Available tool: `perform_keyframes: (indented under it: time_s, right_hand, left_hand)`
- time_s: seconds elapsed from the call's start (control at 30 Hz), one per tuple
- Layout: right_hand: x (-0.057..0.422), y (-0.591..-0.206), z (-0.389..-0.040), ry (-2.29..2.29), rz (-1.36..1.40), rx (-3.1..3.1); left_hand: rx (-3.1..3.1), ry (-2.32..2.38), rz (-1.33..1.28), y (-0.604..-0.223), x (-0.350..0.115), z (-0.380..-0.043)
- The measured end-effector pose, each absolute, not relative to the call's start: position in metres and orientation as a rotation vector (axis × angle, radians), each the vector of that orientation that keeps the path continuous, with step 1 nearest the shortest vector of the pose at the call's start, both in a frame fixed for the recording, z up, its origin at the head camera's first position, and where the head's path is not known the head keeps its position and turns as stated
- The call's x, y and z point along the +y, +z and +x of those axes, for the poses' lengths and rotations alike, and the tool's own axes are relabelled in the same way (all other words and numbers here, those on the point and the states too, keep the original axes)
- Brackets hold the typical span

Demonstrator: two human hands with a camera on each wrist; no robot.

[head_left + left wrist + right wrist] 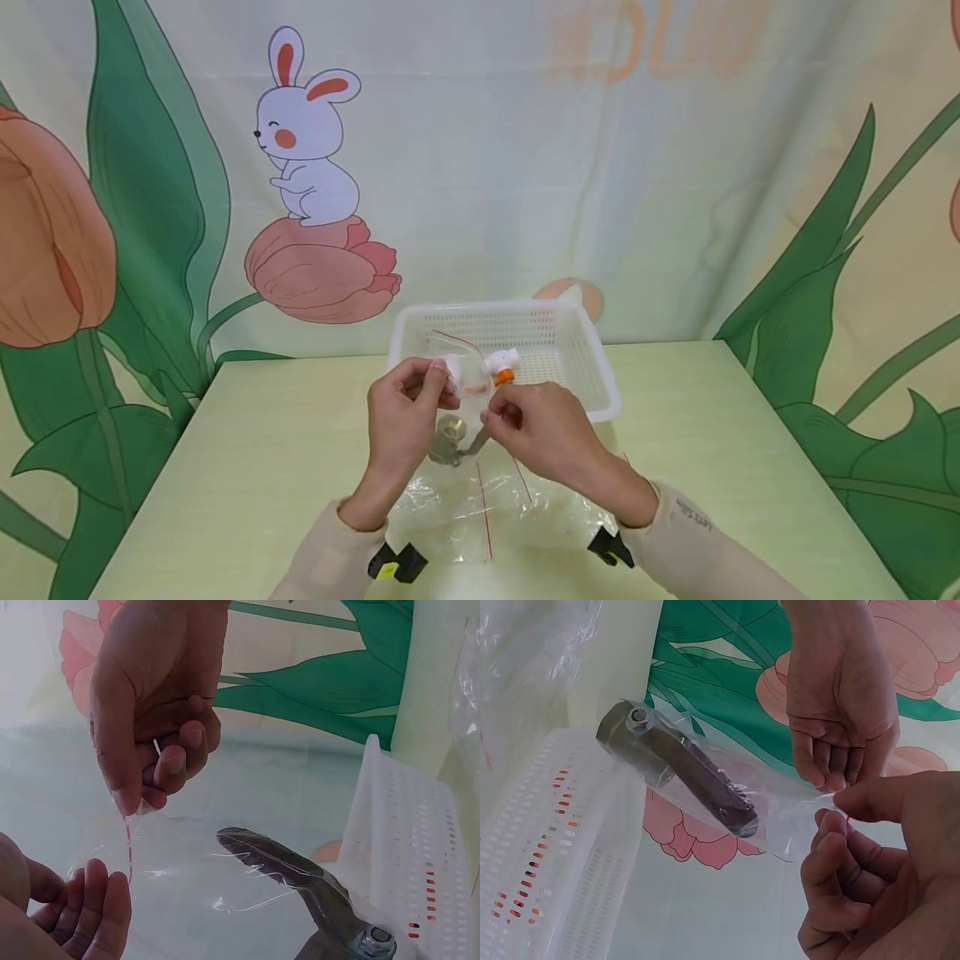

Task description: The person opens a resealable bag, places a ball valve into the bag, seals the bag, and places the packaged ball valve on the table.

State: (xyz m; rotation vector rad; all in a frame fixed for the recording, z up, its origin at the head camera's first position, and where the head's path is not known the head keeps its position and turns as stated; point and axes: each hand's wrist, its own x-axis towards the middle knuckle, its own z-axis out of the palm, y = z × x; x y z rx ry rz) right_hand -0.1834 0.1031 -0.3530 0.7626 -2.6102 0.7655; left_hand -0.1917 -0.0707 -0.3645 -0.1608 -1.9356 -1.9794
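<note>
Grip of both hands is a fingertip pinch: the left hand (403, 408) and the right hand (551, 425) each hold the red-lined edge of a clear plastic bag (780, 821), thumb against fingers. Inside the bag, a metal valve (446, 442) with a dark, flat lever (705, 780) hangs just below the hands, in front of a white perforated basket (606, 375). White fitting (501, 360) and orange part (504, 377) show within the basket. More clear bags (442, 517) with red lines lie flat on the pale table (247, 475), toward the person. Behind the table and at both sides rises a cloth backdrop (480, 183) — printed with a white rabbit (303, 133) on a pink tulip (322, 275), and tall green leaves (146, 167).

Both forearms slant inward from the near side in beige sleeves (333, 550), with black clips (397, 564) at the wrists. Hands are raised above the table, just apart — thumbs turned inward, remaining fingers curled.
</note>
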Motion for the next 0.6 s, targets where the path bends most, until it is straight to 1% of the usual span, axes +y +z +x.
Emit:
perform_keyframes:
  time_s: [0.27, 0.6]
  right_hand:
    - [0.1060, -0.3524, -0.1841, 0.720, 0.776, -2.474]
    - [0.1114, -0.3481, -0.1881, 0.774, 0.769, -2.241]
  left_hand:
    - [-1.901, -2.007, -0.172, -0.3652, -0.0705, -0.1928]
    - [-1.887, -2.033, -0.191, -0.3587, -0.0700, -0.1868]
